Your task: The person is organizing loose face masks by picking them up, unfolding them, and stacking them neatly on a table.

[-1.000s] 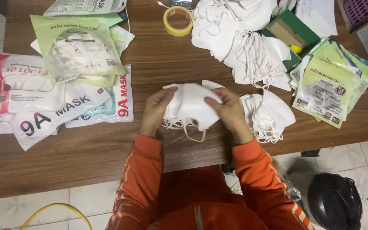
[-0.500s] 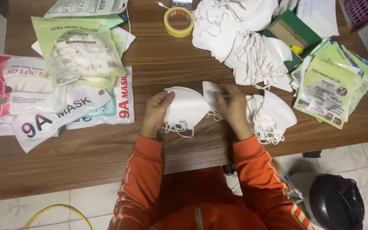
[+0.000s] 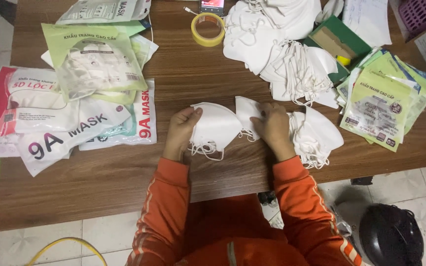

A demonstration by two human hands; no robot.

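A folded white face mask [image 3: 214, 127] lies on the wooden table [image 3: 99, 182] in front of me, and my left hand [image 3: 181, 132] grips its left edge, ear loops hanging below. My right hand [image 3: 273, 129] presses on a second white mask [image 3: 246, 112] just to its right. A small stack of folded white masks [image 3: 316, 135] sits directly right of my right hand. Both arms wear orange sleeves.
Packaged mask bags [image 3: 65, 116] cover the table's left side. A big heap of loose white masks [image 3: 277, 39] lies at the back, beside a roll of yellow tape [image 3: 208, 29]. Green flat packets [image 3: 385, 101] are stacked at the right. A dark helmet [image 3: 390, 236] rests on the floor.
The one bundle I held in both hands has been split: my left hand keeps one mask, my right hand has drawn another mask out to the right.
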